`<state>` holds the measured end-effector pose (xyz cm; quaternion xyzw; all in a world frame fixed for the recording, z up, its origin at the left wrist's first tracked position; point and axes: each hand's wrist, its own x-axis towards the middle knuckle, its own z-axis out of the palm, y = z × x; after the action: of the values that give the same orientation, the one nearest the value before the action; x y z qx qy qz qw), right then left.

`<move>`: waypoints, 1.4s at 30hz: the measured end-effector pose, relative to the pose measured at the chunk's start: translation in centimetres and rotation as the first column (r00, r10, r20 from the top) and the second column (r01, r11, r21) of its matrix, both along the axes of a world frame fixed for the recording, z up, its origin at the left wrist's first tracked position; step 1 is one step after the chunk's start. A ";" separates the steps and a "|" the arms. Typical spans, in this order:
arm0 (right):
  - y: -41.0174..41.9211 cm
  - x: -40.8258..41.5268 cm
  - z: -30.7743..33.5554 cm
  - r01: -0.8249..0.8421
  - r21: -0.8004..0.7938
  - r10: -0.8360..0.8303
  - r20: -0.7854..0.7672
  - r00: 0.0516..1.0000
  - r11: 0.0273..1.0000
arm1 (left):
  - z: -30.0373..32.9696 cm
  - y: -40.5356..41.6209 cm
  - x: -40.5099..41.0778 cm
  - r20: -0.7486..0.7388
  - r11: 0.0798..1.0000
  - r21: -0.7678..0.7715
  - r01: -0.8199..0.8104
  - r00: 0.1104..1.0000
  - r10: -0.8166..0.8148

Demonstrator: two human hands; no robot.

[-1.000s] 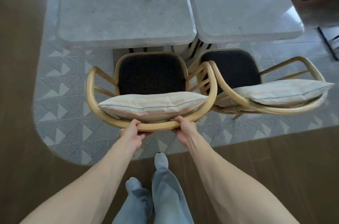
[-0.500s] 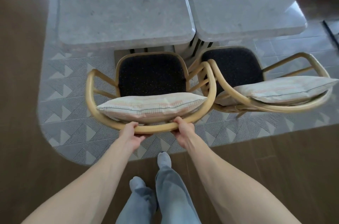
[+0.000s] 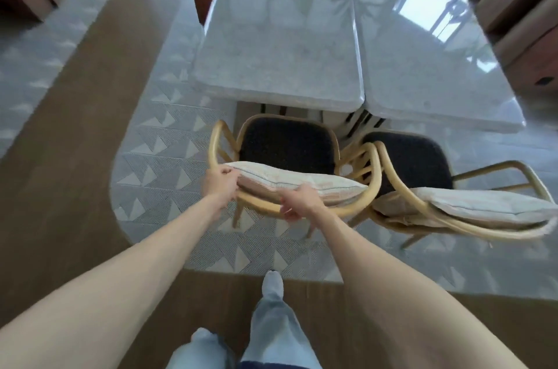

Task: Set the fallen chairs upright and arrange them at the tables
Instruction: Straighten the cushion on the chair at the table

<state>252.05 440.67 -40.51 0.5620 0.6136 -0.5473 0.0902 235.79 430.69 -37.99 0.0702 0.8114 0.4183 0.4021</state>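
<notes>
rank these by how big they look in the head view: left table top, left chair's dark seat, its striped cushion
1. Left table top, clearly largest.
2. Dark seat and striped cushion look close in area; the cushion is nearer and partly covered by the hands, so no ranking.

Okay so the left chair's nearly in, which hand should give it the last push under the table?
Probably the right hand. It grips the left chair near the middle of its curved back rail, so a push runs straight toward the table. The left hand holds the rail's left end, off-centre.
</notes>
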 end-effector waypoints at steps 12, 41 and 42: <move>-27.1 -28.5 18.6 -0.039 0.372 0.327 -0.757 0.565 0.928 | 14.7 -33.3 -20.5 -0.289 0.697 0.712 -0.092 0.865 0.410; -103.7 -85.6 28.1 -0.665 0.039 0.220 -0.956 0.191 0.746 | 23.3 -108.7 -60.3 -0.205 0.179 0.827 -0.533 0.010 0.979; -105.9 -87.5 28.4 -0.683 0.059 0.241 -0.955 0.173 0.728 | 23.6 -110.7 -62.2 -0.211 0.177 0.828 -0.532 -0.003 0.978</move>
<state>164.57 334.72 -12.16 -0.1009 0.5725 -0.8137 0.0034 173.54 319.99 -14.38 -0.1448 0.6174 0.6993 -0.3300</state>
